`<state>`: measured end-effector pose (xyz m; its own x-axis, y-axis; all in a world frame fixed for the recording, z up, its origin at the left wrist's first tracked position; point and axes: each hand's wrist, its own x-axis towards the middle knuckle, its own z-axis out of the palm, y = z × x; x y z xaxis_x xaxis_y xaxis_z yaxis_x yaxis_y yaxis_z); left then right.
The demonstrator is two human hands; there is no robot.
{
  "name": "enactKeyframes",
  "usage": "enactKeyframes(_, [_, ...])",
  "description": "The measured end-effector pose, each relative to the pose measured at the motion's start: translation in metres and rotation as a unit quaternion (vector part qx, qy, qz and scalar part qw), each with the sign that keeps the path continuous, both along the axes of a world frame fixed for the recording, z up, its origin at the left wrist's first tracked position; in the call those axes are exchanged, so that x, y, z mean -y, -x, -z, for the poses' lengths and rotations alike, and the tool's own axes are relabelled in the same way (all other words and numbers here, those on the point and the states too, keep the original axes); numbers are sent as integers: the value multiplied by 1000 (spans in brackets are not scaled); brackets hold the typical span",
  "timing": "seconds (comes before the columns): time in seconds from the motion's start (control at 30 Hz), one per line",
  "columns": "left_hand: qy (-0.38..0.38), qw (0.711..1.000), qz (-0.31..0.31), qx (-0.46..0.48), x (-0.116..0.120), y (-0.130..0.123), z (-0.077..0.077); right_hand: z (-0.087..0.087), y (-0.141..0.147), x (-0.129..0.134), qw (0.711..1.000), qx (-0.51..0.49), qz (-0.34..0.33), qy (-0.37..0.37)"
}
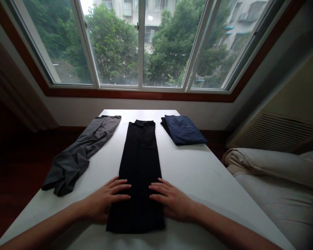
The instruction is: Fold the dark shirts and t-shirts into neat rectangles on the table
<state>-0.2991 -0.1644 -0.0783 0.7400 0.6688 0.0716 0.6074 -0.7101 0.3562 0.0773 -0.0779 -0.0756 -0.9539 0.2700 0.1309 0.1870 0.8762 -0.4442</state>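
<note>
The black trousers [139,156] lie lengthwise down the middle of the white table [193,170], between the two hands, waistband toward the window [141,45]; the left hand [108,196] rests over their left edge and the right hand [173,199] over their right edge, both near the hem, fingers loosely spread (whether the thumbs reach beneath the cloth, I cannot tell); a small pale spot at the waistband is too small to read; grey trousers [86,146] lie rumpled to the left, a folded navy garment [184,128] to the right.
</note>
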Motion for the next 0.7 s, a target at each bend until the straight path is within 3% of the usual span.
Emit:
enactKeyframes(0.2, [-26,997,-32,71,8,-9,9,-9,7,12,999,25,-27,2])
enactKeyframes(0.37, [6,983,-51,174,10,-12,9,7,10,21,999,-5,36,-18])
enactKeyframes(0.5, [52,968,-103,224,12,-15,6,17,13,25,996,-29,79,-32])
enactKeyframes(0.6, [78,958,-131,244,13,-16,5,23,16,28,995,-54,76,-35])
enactKeyframes(0.7, [86,960,-111,241,16,-16,2,24,13,29,994,-104,41,-7])
